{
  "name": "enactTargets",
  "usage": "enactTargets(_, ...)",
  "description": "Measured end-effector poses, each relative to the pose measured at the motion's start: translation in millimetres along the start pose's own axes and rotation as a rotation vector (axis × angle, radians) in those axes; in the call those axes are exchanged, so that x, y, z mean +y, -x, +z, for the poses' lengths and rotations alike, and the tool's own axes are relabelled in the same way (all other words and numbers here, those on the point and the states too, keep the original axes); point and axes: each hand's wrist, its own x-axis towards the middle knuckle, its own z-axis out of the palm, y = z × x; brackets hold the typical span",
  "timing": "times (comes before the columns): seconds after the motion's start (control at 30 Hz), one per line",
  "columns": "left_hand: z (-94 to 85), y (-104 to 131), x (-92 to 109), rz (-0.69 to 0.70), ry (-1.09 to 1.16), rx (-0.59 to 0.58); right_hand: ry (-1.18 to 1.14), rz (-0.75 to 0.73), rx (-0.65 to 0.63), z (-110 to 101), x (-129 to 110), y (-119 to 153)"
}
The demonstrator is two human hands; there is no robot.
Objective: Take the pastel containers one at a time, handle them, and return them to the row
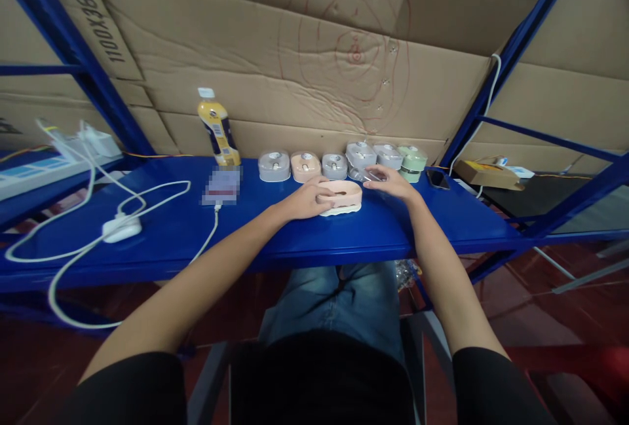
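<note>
Peach-pink plastic formed an oval container with a dark opening in its top, sitting on a pale, wavy-edged base near the front edge of a blue table. The person's left hand gripped its left end, fingers curled over the rim. The right hand, just beside it, pinched a clear plastic piece between thumb and fingers. Behind both hands stood a row of small clear-topped boxes in grey, peach and green. Left of the row was a yellow-and-dark bottle with a white cap; to its right lay a dark phone.
</note>
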Motion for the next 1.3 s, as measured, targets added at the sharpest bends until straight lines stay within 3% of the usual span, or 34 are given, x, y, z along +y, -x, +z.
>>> enactTargets(0.17, -14.9, -2, -18, -0.173, -0.046, 0.118, 0.047, 0.043, 0.03, -3, 7, -1)
enactTargets(0.3, -22.6, 0, -26, -0.266, -0.063, 0.115, 0.156, 0.142, 0.003, -5, 12, -2)
enactTargets(0.37, -21.4, 1, -22, -0.24, -0.037, 0.117, 0.152, 0.119, 0.015, -5, 10, -2)
enactTargets(0.47, -15.4, 1, -12, -0.161, 0.023, 0.128, 0.096, -0.031, 0.021, -3, 0, 1)
enactTargets(0.57, -8.5, 1, -4, -0.135, 0.062, 0.127, 0.06, -0.194, -0.064, 4, -14, 3)
enactTargets(0.83, 7.9, -4, -4, 0.0, 0.208, 0.14, 0.127, -0.392, -0.224, 46, -41, -2)
enactTargets(0.97, 13.0, -4, -11, 0.044, 0.228, 0.135, 0.188, -0.42, -0.233, 53, -43, -4)
enactTargets(1.3, 14.5, -5, -16, -0.009, 0.284, 0.125, 0.244, -0.525, -0.231, 55, -32, -9)
